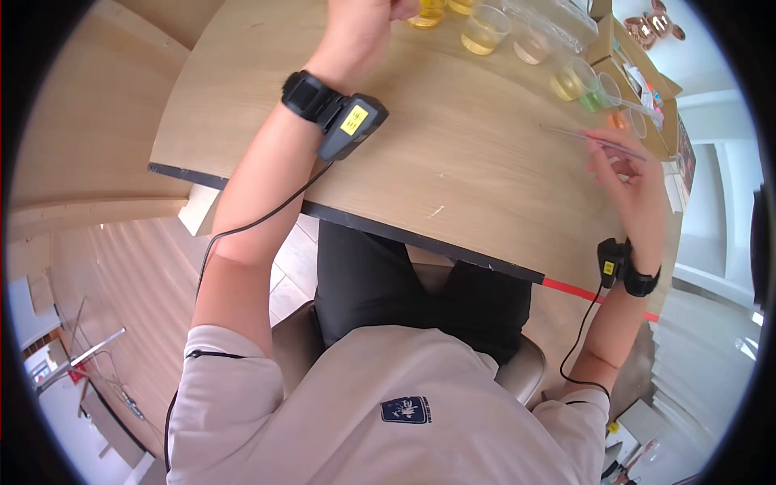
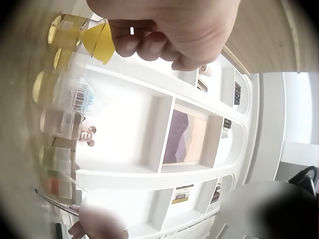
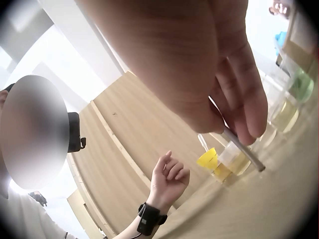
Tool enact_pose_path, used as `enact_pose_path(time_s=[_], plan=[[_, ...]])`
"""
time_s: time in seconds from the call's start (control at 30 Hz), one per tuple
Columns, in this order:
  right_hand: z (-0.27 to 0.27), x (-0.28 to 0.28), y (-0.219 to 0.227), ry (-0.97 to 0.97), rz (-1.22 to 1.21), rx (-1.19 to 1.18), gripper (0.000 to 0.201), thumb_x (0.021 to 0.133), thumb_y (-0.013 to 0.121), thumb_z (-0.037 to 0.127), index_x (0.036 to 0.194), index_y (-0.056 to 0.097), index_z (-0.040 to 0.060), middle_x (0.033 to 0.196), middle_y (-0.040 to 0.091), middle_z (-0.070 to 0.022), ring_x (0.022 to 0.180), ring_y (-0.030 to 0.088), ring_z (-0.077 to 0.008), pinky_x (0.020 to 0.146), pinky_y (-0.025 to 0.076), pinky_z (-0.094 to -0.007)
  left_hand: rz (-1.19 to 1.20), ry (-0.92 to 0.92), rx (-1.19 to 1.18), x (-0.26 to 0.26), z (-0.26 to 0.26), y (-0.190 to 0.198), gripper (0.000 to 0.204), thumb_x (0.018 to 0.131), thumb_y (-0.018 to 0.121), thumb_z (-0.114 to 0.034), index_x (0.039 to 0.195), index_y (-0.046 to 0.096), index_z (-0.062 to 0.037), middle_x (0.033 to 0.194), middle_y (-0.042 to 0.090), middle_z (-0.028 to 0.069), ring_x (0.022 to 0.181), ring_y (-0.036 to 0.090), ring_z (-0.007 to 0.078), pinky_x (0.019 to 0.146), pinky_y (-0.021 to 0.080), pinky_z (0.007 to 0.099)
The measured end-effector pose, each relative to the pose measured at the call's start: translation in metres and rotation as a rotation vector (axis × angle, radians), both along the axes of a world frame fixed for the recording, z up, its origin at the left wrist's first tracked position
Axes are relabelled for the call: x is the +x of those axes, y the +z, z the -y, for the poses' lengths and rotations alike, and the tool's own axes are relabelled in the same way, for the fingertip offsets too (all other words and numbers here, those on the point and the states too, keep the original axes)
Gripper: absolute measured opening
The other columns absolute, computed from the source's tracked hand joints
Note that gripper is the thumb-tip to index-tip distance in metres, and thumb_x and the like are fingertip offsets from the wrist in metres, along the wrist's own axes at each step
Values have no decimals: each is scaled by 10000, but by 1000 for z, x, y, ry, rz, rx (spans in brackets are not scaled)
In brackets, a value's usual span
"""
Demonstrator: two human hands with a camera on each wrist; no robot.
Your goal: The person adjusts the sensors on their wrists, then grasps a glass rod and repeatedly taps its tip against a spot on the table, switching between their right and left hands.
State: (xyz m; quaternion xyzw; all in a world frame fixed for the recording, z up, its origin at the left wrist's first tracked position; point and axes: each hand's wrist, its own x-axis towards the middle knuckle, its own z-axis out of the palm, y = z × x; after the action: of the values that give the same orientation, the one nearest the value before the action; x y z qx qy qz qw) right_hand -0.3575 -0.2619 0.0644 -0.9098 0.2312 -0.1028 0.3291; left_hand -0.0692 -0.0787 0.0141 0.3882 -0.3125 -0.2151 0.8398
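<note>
My left hand [image 1: 360,36] is at the table's far side, beside an amber cup [image 1: 427,14]. In the left wrist view its fingers are curled, near a yellow cone-shaped piece [image 2: 98,42]; the right wrist view shows a gap between the left hand [image 3: 170,181] and the yellow piece [image 3: 208,158], which sits at a cup. Over the table's right part, my right hand [image 1: 630,178] grips a thin metal tool [image 1: 578,134] between thumb and fingers, its tip pointing left. The tool [image 3: 244,149] slants down past the fingers in the right wrist view.
Clear cups with pale yellow liquid [image 1: 483,42], green liquid [image 1: 596,100] and orange contents [image 1: 618,121] stand along the far right of the table [image 1: 420,137]. Behind them are clear packaging [image 1: 558,20] and a cardboard box [image 1: 614,50]. A white shelf [image 2: 124,124] stands beyond.
</note>
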Motion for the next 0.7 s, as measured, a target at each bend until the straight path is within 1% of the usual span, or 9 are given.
enact_pose_path(time_s=[0.17,0.33,0.4,0.43,0.5,0.53,0.63,0.67,0.7], plan=[[-22,11,-13,103,6,35,220,968,677,88,1175,720,25,986,738,-46,759,664,-89,637,508,-230,-20,5,-20,5,3,-4,343,1046,607,-182,780,394,-146,623,324,-66,497,307,53,473,244,248],[-18,-18,-5,155,-31,19,193,969,650,62,1139,723,6,976,735,-50,765,671,-100,641,507,-235,-28,-5,6,7,2,-8,335,1043,607,-172,782,400,-139,615,337,-62,497,319,54,472,244,251],[-7,-37,-7,6,-41,-1,180,962,639,52,1106,726,-12,961,730,-47,741,667,-103,632,497,-237,-19,43,25,4,4,-10,334,1040,609,-165,781,400,-135,611,338,-61,497,309,55,471,237,256],[-3,-43,-6,-5,-52,3,180,962,639,52,1106,726,-12,961,730,-47,741,667,-103,632,497,-237,-30,32,29,4,4,-11,334,1040,609,-165,781,400,-135,611,338,-61,497,309,55,471,237,256],[9,-51,0,-161,-166,-73,181,956,635,49,1093,729,-23,980,736,-55,714,656,-98,633,493,-233,16,-18,-13,5,1,-11,333,1036,612,-158,780,401,-134,609,335,-61,498,302,54,474,232,258],[13,-51,-2,-91,-94,-142,183,958,649,75,1102,735,1,957,744,-52,690,646,-89,630,489,-229,19,-23,-20,6,1,-11,333,1036,612,-158,780,401,-134,609,335,-61,498,302,54,474,232,258],[-7,-29,2,-154,-51,-212,184,961,659,103,1105,734,17,907,744,-40,684,638,-87,625,485,-235,7,-47,-5,4,0,-7,336,1036,609,-151,775,396,-141,608,325,-63,498,287,54,479,222,260],[-15,-18,-2,-173,-43,-214,184,961,659,103,1105,734,17,907,744,-40,684,638,-87,625,485,-235,-14,-37,9,2,0,-6,343,1037,604,-148,770,388,-146,607,318,-64,495,277,55,481,220,260],[-23,-7,-8,-114,12,-113,180,958,665,110,1095,734,17,879,737,-41,673,631,-91,618,479,-238,-36,-27,25,1,-1,-5,351,1039,600,-145,765,381,-151,607,311,-65,492,268,56,483,217,260]])
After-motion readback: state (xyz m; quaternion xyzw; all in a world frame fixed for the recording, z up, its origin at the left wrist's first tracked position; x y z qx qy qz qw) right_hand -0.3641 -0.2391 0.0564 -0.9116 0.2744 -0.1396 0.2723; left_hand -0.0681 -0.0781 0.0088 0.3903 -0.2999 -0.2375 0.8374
